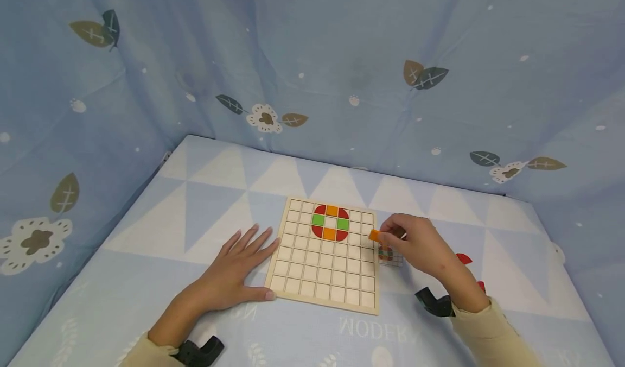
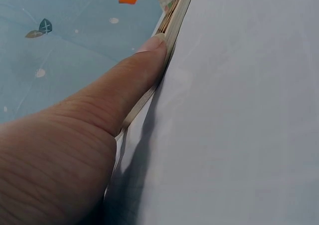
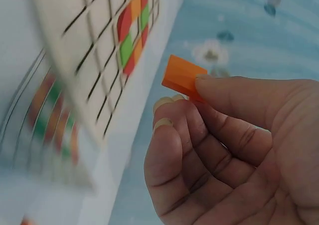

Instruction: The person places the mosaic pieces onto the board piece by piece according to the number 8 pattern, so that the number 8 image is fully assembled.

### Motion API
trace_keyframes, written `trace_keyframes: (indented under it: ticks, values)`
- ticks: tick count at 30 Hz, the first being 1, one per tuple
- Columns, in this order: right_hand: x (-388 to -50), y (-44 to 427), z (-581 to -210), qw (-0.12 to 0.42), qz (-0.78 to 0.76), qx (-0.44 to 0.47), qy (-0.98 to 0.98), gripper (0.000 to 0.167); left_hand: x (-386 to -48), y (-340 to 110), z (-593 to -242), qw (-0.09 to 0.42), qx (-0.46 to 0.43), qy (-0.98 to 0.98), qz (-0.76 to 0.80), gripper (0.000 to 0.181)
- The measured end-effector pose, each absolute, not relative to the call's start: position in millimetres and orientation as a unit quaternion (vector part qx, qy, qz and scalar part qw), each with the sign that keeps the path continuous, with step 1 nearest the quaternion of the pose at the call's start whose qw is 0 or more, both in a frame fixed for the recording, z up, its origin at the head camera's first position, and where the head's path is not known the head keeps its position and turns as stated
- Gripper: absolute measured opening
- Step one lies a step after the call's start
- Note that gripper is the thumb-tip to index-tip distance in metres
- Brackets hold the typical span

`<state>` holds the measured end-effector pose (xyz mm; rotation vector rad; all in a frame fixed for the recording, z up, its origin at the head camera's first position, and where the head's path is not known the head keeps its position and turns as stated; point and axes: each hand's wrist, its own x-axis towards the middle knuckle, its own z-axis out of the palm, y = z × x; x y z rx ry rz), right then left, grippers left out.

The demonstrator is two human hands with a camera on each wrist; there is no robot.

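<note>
In the head view a wooden grid board [image 1: 317,269] lies on the table with a ring of red, orange and green pieces near its far edge. The left hand [image 1: 236,272] is spread flat at the board's left side; its thumb [image 2: 134,75] touches the edge in the left wrist view. Above the board's right edge, the right hand [image 1: 417,245] pinches an orange piece [image 3: 183,76] between thumb and fingers. Under that hand lies a small pattern card [image 1: 396,259], partly hidden by it.
Two red pieces lie right of the board: one [image 1: 464,258] beside the right forearm, another [image 1: 481,286] partly hidden by it. A patterned cloth covers the table [image 1: 210,209], and blue curtains [image 1: 332,41] hang behind and at the sides.
</note>
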<state>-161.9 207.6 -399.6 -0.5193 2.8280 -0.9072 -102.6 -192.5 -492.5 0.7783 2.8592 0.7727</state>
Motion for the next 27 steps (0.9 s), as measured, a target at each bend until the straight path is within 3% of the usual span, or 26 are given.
trace_keyframes:
  ticks: [14, 27]
  values:
    - [-184.6, 142.4, -424.2, 0.099, -0.308, -0.254, 0.912, 0.009, -101.7, -191.7, -488.1, 0.050, 0.248, 0.935, 0.250, 0.104]
    - [-182.1, 129.1, -449.4, 0.104, -0.309, -0.268, 0.907, 0.010, -101.0, -192.5, -487.5, 0.055, 0.247, 0.936, 0.247, 0.103]
